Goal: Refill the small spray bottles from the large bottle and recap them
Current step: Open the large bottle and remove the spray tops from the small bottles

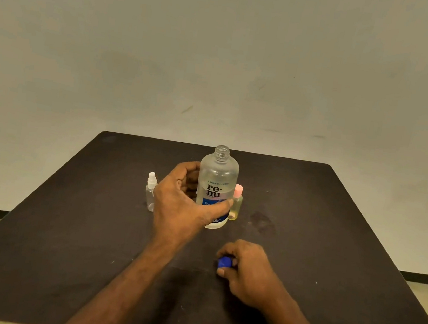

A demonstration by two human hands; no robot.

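The large bottle [217, 186] stands upright near the middle of the dark table [334, 232], its long axis vertical and its open, threaded neck pointing straight up with no cap on it. The label faces the camera. The left hand [183, 198] grips it from its left side: the thumb crosses the front of the label low down, its tip reaching the bottle's right edge, while the other fingers curl round the far side (only their knuckles show beside the shoulder of the bottle). So the bottle sits in the crook between thumb and fingers, held at its lower half.

The blue cap [224, 262] is nearer the camera and a little right of the bottle, low over the table or on it; which one I cannot tell. The right hand [247, 271] pinches it, fingers curled over the top and thumb underneath, the cap poking out to the hand's left.

Two small bottles stand upright, capped, on either side of the large one: a clear spray bottle [151, 191] with a white top, partly behind the left hand, and a yellowish bottle [236, 204] with a pink cap just beside the large bottle's right.
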